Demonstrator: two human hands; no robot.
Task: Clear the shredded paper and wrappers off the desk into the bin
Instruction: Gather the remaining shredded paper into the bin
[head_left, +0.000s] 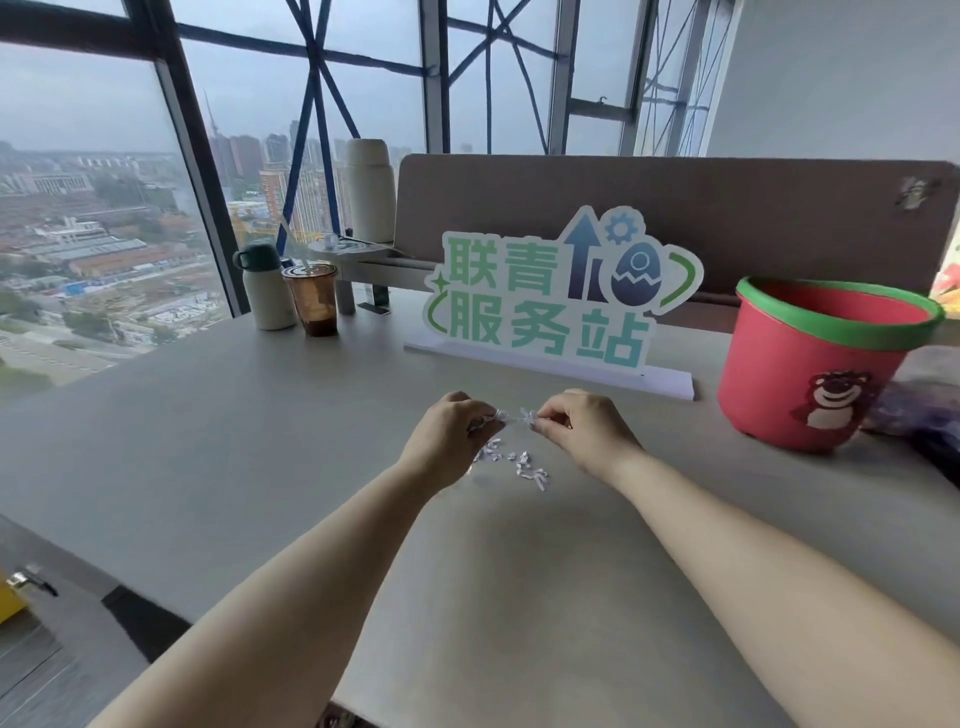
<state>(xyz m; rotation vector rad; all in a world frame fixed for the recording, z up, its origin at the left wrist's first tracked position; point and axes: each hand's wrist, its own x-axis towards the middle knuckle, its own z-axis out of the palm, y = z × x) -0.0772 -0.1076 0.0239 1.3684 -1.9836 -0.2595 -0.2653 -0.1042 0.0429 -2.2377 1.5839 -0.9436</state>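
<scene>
Near the middle of the table (208, 441), a small clump of shredded paper (511, 417) was pinched between both hands just above the surface. The fingers of the left hand (444, 439) were curled round a gathered wad, and those of the right hand (584, 431) were narrowed to a tip pinch on a few strips. Just below them, more loose shreds (522, 470) were scattered: short, white, curled and evidently very light. The step would be done best if the strays were swept into one heap and cupped before being carried, since single strips could easily be dropped. Farther off, toward the right edge, the red bin (810, 374) was stood open-topped, beside a lettered sign (550, 296).
</scene>
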